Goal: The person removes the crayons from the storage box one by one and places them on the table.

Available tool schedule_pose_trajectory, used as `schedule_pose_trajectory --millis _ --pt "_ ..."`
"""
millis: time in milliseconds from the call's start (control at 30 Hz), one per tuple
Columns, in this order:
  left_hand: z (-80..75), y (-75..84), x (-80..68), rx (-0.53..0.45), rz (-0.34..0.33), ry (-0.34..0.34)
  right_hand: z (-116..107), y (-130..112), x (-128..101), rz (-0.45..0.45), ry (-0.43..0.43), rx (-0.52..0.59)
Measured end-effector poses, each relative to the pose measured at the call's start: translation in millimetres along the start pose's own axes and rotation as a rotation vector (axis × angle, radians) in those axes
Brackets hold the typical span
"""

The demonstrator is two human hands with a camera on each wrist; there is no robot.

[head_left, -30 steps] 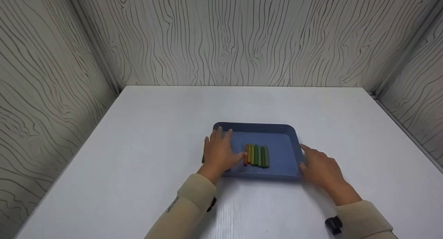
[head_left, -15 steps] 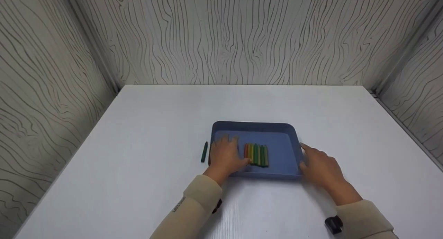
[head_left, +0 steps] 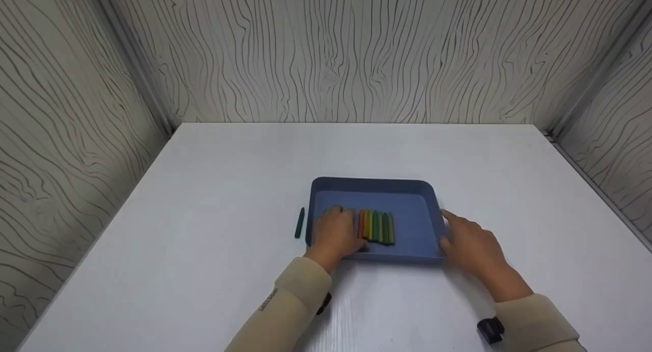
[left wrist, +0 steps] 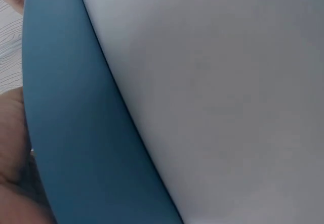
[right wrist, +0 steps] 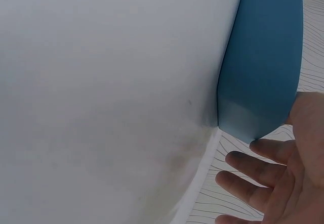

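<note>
Crayons [head_left: 377, 227], orange through green, line blue tray [head_left: 423, 189].

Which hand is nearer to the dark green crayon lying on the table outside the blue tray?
Left. The left hand is inside the blue tray, just right of the dark green crayon; the right hand is at the tray's far right edge.

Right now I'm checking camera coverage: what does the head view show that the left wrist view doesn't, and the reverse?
Only the head view shows the row of crayons in the tray, the loose green crayon on the table, the right hand at the tray's right edge and the patterned walls. Only the left wrist view gives a close-up of the tray's outer wall. Both show the blue tray and the left hand.
</note>
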State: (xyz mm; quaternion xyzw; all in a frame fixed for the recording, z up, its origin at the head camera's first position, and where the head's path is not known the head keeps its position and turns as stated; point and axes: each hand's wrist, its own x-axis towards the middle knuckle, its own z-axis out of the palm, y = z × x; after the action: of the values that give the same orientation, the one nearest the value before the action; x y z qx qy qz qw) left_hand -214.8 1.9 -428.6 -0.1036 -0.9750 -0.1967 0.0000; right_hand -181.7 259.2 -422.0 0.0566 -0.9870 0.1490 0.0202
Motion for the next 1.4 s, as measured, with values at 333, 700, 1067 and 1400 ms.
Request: schedule_pose_trajectory --millis 333,700,1067,1400 --pt "2.0 -1.2 1.9 -0.084 -0.01 -0.017 -1.4 0.0 -0.7 -0.008 0.008 0.002" --pt "3.6 -4.6 2.8 -0.17 -0.014 0.013 -1.9 -1.0 -0.4 -0.016 0.016 0.006" --pt "2.3 -4.7 4.8 -0.198 0.0 0.038 -0.3 0.1 0.4 -0.025 0.013 -0.013" --pt "0.8 -1.7 5.9 -0.268 -0.095 -0.006 0.0 1.3 0.6 -0.018 0.009 -0.014"
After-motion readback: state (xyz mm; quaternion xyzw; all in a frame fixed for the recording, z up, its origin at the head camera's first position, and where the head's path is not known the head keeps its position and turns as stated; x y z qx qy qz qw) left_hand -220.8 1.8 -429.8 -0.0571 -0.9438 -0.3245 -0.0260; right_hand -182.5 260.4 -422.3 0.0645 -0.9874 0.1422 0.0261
